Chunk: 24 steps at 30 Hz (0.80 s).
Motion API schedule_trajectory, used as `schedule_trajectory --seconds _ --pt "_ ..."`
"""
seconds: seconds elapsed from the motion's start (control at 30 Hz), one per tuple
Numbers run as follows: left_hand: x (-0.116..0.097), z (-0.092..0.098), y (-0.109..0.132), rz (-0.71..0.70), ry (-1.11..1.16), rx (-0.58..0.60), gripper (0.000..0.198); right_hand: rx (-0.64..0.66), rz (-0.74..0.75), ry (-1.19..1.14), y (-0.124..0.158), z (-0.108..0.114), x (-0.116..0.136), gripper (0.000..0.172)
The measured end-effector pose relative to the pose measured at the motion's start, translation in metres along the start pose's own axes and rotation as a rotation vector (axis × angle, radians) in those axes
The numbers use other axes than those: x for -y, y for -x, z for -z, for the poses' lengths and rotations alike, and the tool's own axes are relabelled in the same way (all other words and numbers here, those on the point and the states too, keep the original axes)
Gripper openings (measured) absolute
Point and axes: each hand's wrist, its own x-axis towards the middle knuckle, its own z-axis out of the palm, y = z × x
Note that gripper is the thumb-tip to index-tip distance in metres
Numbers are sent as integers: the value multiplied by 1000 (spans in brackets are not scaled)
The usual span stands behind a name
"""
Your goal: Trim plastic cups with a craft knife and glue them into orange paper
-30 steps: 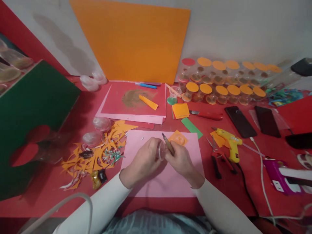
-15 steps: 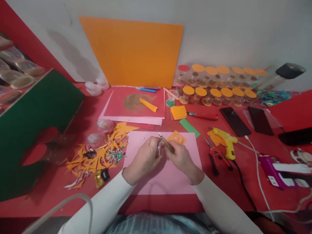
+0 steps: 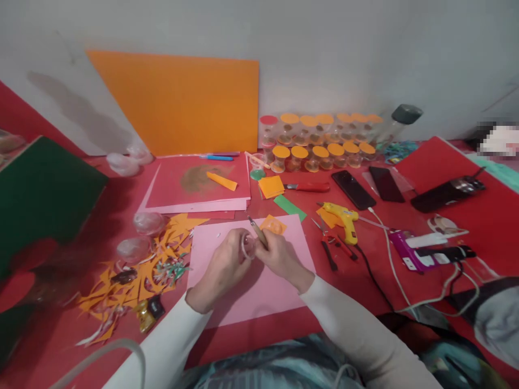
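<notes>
My left hand [image 3: 221, 265] is closed around a small clear plastic cup [image 3: 247, 246], its round rim facing my right hand. In my right hand [image 3: 279, 258] is a slim craft knife [image 3: 258, 233] with a brownish handle and a metal tip pointing up and away from me. The handle lies close beside the cup's rim; whether they touch I cannot tell. Both hands are over a pink paper sheet [image 3: 259, 292]. Just beyond them, a clear plastic piece [image 3: 274, 225] rests on an orange paper square [image 3: 283, 220].
Orange paper scraps [image 3: 117, 289] and clear cups [image 3: 133, 248] lie to the left, near a green board [image 3: 48, 189]. To the right are pliers [image 3: 334, 246], a yellow glue gun [image 3: 343, 216], phones [image 3: 353, 189] and cables. Orange-topped cup pairs [image 3: 318, 153] line the wall.
The view has swung to the right, bringing more of the red board and black bottle into sight. My hands keep hold of the cup and knife, with little change between them.
</notes>
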Motion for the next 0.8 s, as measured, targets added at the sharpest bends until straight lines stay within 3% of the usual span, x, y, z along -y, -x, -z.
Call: schedule_trajectory --seconds 0.17,0.37,0.63,0.8 --pt "-4 1 -5 36 7 -41 19 90 -60 -330 -3 3 -4 24" --pt "-5 11 -11 116 9 -20 27 119 -12 -426 -11 -3 -11 31" --pt "-7 10 -11 93 17 -31 29 132 -41 -323 -11 11 -1 46" --pt "-4 11 -13 104 112 17 31 157 79 -329 -7 15 -1 40"
